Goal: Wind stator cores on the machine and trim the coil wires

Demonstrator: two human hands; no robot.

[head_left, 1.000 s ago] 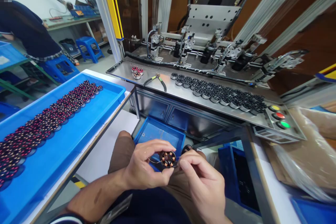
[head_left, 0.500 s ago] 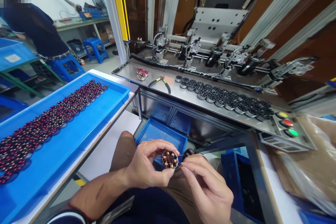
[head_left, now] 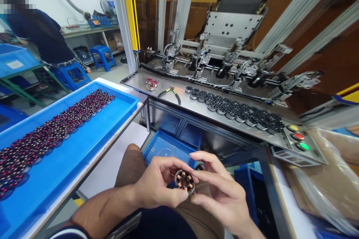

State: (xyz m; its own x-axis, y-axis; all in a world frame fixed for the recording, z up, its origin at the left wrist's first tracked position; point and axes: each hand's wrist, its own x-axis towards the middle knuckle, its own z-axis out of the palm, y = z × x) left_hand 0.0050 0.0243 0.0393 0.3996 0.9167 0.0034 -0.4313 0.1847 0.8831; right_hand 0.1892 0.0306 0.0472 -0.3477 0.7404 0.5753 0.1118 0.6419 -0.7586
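Observation:
A round wound core (head_left: 184,182) with copper coils and a metal rim sits between the thumb and fingers of my left hand (head_left: 161,183). Fine copper wire ends stick out from its edge. My right hand (head_left: 221,190) is at the core's right side, its index fingertip at the upper rim and its thumb apart, near the wire at the lower right. Whether the right fingers grip the core is unclear. Behind the right fingers, another dark round part (head_left: 201,167) shows partly.
A blue tray (head_left: 92,134) at left holds several wound cores. Pliers (head_left: 171,91), a few red-wound cores (head_left: 152,83) and rows of black cores (head_left: 235,108) lie on the metal ledge (head_left: 134,81). A person (head_left: 47,37) sits back left.
My right hand has spread its fingers, moving from the wire at the core's right to around its edge. The core has shifted slightly right and down. The machine's tilted plate looks lower.

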